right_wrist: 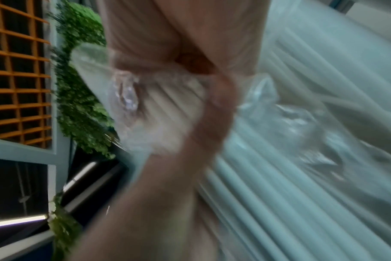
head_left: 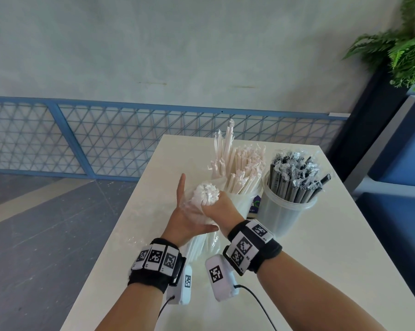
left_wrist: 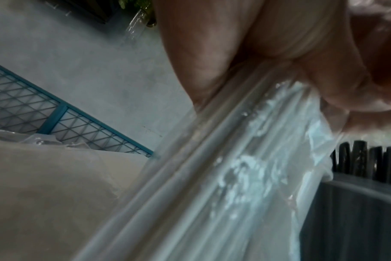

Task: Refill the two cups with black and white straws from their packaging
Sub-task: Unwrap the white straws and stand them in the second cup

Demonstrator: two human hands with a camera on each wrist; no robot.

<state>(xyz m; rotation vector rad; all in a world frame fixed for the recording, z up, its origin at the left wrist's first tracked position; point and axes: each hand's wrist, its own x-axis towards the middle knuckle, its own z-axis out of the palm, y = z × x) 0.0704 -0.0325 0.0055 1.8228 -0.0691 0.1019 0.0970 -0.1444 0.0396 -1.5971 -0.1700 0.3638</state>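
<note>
A bundle of white wrapped straws (head_left: pixel 206 192) sticks up out of a clear plastic packaging bag (head_left: pixel 201 244) that stands on the white table (head_left: pixel 333 247). My right hand (head_left: pixel 216 206) grips the bundle near its top. My left hand (head_left: pixel 189 209) lies flat against the bag's left side, fingers straight up and thumb stretched across the front. Just behind stands a clear cup (head_left: pixel 240 204) full of white straws (head_left: pixel 242 173). To its right a second clear cup (head_left: pixel 283 218) holds black straws (head_left: pixel 294 177). The wrist views are blurred, showing the bag (left_wrist: pixel 234 176) and the straws (right_wrist: pixel 268 176) up close.
A scrap of clear plastic (head_left: pixel 135 240) lies on the table left of my left wrist. The table's left edge drops to a grey floor before a blue mesh railing (head_left: pixel 106 139). A blue bench (head_left: pixel 397 163) and a potted fern (head_left: pixel 402 44) stand to the right.
</note>
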